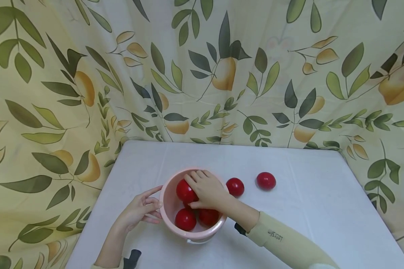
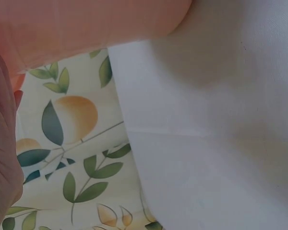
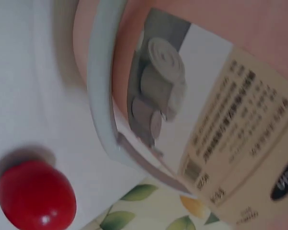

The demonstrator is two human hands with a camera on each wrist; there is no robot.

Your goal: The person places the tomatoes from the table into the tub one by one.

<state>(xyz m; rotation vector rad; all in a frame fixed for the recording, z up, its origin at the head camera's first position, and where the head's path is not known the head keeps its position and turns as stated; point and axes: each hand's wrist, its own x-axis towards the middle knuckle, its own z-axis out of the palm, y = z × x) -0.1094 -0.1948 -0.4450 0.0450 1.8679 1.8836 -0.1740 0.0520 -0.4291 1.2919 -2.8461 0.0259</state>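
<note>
A pink bucket [image 1: 170, 220] stands on the table with several shiny red round fruits [image 1: 185, 219] inside; they look like tomatoes or apples. My right hand [image 1: 207, 188] reaches in over the right rim. Its fingers and thumb curl round the uppermost red fruit [image 1: 186, 191], partly covering it. On the other side, my left hand [image 1: 139, 209] touches the bucket's left wall near the rim, its fingers loosely extended. Part of that hand [image 2: 2, 143] shows at the edge of the left wrist view, under the bucket wall [image 2: 86, 24].
Two more red fruits lie right of the bucket, one close to it [image 1: 235, 187] and one farther off [image 1: 266, 181]. A pale handle [image 3: 103, 86] hangs beside a printed label [image 3: 230, 124] on the bucket. Behind the white table [image 1: 289, 224] hangs a leaf-patterned curtain [image 1: 202, 104].
</note>
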